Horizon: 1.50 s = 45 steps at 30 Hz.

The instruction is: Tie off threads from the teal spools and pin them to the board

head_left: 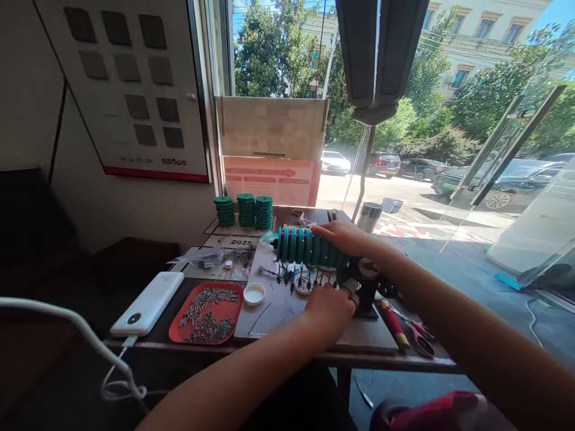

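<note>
A row of green discs or spools [294, 245] lies sideways on a dark stand [369, 293], with purple dots along it. Draped over the top of its right half is my right hand [344, 236], fingers curled around the far side and partly hidden. Several dark threads with small dark pieces [287, 275] hang below the row. My left hand [330, 308] is lower, beside the stand, its fingers closed; what they pinch is hidden. A small white dish of beads [304, 285] sits just left of it.
A red tray [177, 323] holds many small metal pieces. Near it are a white lid [254, 294] and a white power bank [148, 302] with a cable. Green spool stacks [245, 211] stand behind. Right of the stand lie a red-handled tool [395, 326] and scissors [422, 341].
</note>
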Each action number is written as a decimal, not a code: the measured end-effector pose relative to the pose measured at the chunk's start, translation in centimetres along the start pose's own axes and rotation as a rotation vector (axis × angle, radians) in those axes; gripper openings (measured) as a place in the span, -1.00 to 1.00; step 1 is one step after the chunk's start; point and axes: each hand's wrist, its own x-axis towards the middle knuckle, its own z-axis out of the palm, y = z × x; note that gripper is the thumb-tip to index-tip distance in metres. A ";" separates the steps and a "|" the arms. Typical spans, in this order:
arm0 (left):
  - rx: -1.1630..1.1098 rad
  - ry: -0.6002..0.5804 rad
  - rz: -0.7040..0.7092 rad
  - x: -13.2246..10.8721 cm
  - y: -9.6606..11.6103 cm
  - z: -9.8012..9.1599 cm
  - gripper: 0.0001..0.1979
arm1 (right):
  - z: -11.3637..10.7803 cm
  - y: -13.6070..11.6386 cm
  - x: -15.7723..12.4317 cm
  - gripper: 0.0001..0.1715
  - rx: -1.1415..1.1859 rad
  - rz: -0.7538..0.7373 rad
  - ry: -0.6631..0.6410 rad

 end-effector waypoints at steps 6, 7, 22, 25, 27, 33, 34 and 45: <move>0.002 0.017 -0.016 -0.1 0.0 0.0 -0.78 | 1.5 -0.8 -2.1 -0.39 -0.045 0.056 0.156; 0.001 0.021 -0.017 -0.1 0.0 0.0 -0.78 | 1.4 -0.8 -2.0 -0.40 -0.045 0.059 0.158; -0.410 0.488 0.002 -5.7 1.5 1.9 -0.78 | 1.3 -2.9 -1.6 -0.33 -0.208 0.063 0.139; -0.633 0.698 -0.285 -8.5 -0.6 2.3 -0.79 | 1.1 -2.5 -1.7 -0.38 -0.126 0.020 0.161; -0.673 0.800 -0.494 -9.5 -2.7 2.0 -0.80 | 0.6 -1.6 -2.0 -0.44 0.045 -0.042 0.239; -0.895 0.969 -0.662 -9.0 -8.3 0.8 -0.69 | -0.2 1.5 -5.8 -0.70 0.501 0.126 0.704; -1.003 0.951 -0.652 -8.6 -8.8 0.8 -0.66 | -0.1 1.7 -6.6 -0.73 0.533 0.135 0.691; -1.406 0.701 -0.590 -5.8 -9.3 2.6 -0.53 | 2.4 -0.3 -6.3 -0.51 0.140 -0.059 0.401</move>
